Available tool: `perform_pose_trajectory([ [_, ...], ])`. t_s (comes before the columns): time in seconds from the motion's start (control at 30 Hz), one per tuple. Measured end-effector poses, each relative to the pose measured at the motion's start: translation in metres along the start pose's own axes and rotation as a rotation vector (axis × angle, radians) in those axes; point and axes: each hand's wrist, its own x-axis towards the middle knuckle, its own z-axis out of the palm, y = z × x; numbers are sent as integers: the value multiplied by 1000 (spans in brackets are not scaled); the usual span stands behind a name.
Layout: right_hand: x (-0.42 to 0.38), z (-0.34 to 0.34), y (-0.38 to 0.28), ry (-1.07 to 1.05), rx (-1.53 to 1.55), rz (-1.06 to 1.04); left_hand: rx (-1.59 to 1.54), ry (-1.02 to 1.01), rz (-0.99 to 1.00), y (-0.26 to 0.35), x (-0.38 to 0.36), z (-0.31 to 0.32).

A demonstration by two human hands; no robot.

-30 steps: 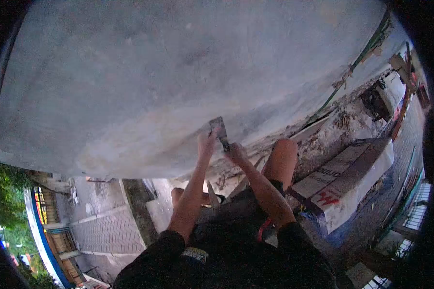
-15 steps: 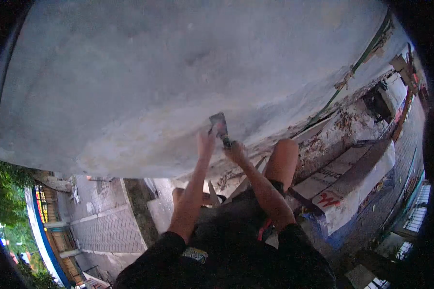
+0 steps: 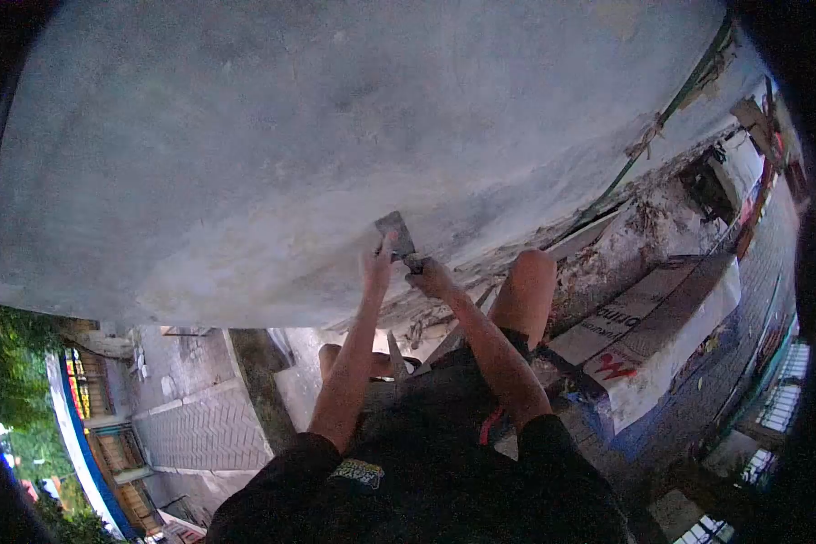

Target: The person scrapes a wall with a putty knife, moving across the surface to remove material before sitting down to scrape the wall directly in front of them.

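Observation:
A scraper with a wide, dark flat blade lies against the pale wall, close to its lower edge. My right hand is closed round the short dark handle. On the left side of the blade, my left hand grips it with fingers laid on its face. The wall around the blade is grey with a lighter, patchy smear. How firmly the blade edge meets the wall cannot be made out.
To the right, a flattened printed cardboard covers something beside crumbling rubble. A green hose-like line runs down the wall's right side. My bare knee is near the wall. Paving lies lower left.
Both hands and the scraper have shifted a little to the left along the wall. The blade is now tilted further left.

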Motion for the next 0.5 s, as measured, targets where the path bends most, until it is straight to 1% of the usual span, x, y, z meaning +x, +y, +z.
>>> perform_pose_trajectory([
  [0.03, 4, -1, 2, -38, 126, -27, -68, -56, -135, -5, 1, -6],
  [0.07, 12, 12, 29, -175, -17, -8, -2, -32, -194, -12, -3, -9],
  [0.1, 31, 38, 80, -309, -162, 8, 63, -8, -250, -31, -6, -10],
  [0.13, 32, 40, 87, -418, -186, 106, 131, 16, -303, -54, -10, -12],
  [0.17, 34, 41, 94, -528, -220, 201, -37, -170, -327, -96, -15, -15],
  [0.23, 11, 9, 51, -695, -34, 565, -245, -360, -486, -131, -50, -30],
  [0.27, 27, 20, 61, -658, -46, 600, -286, -363, -629, -128, -67, -36],
  [0.37, 25, 18, 71, -448, 271, 623, -361, -376, -788, -140, -84, -44],
  [0.4, 26, 17, 73, -376, 371, 625, -362, -391, -803, -144, -83, -45],
  [0.47, 30, 10, 77, -229, 552, 615, -386, -388, -703, -152, -86, -50],
  [0.5, 25, 9, 73, -167, 615, 673, -396, -384, -656, -155, -92, -52],
])
